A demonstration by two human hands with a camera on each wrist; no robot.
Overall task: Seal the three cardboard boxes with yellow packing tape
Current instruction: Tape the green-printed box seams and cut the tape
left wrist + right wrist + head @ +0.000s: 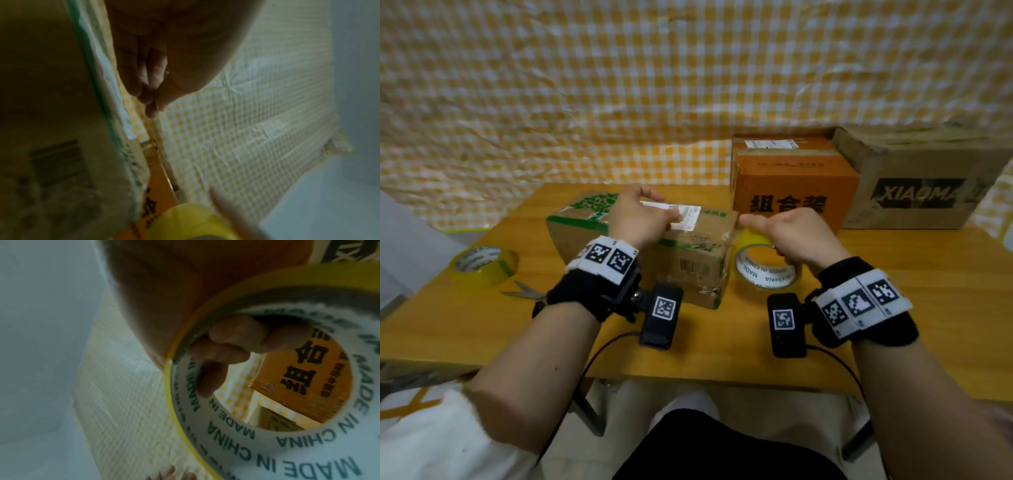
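Boxes are what this job is about, and there are three of them on the wooden table (893,308). The green-printed box (640,253) sits closest to the person, in the middle of the table. The orange box (794,192) and the big brown box (921,185) wait behind it to the right, near the checked cloth (619,85) on the wall.

The left hand (640,216) rests on top of the green-printed box, by its white label (686,217). Its thumb and fingertips come together as if pinching something thin, maybe the loose tape end, but I cannot tell for sure. The wrist is bent down over the lid, likely to press and keep the box from sliding.

The right hand (791,236) holds the yellow tape roll (767,270) just beside the box's right end. Its fingers (232,340) curl through the hole of the roll, which probably lets the roll spin as tape comes off. The thumb points toward the box.

A second tape roll (482,263) and a pair of scissors (524,291) lie to the left, likely ready for cutting.
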